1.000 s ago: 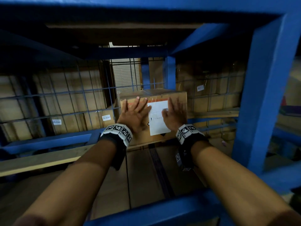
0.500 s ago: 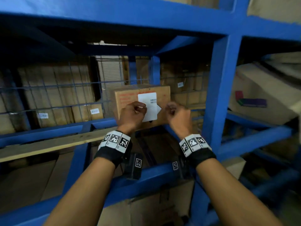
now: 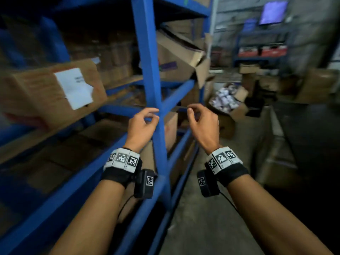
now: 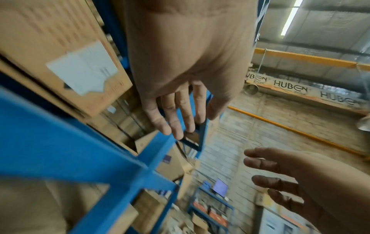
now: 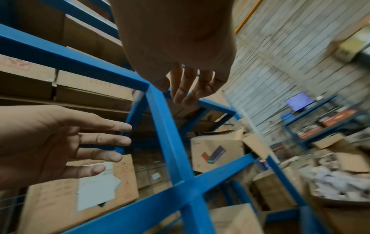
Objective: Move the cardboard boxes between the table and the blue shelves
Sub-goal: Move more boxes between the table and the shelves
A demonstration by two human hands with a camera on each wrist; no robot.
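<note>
A cardboard box with a white label stands on the blue shelf at the left, and shows in the left wrist view and the right wrist view. Both hands are out of the shelf, in front of its blue upright post. My left hand hangs with loosely bent fingers and holds nothing. My right hand is just right of the post, fingers relaxed and empty. Neither hand touches the box.
A torn open carton sits in the shelf bay to the right of the post. More cartons fill the lower shelf. On the floor further along stands an open box of white packets. A concrete aisle runs to the right.
Both hands have let go of the labelled box and drawn back out of the shelf. The view has swung right toward the aisle, leaving the box at the left.
</note>
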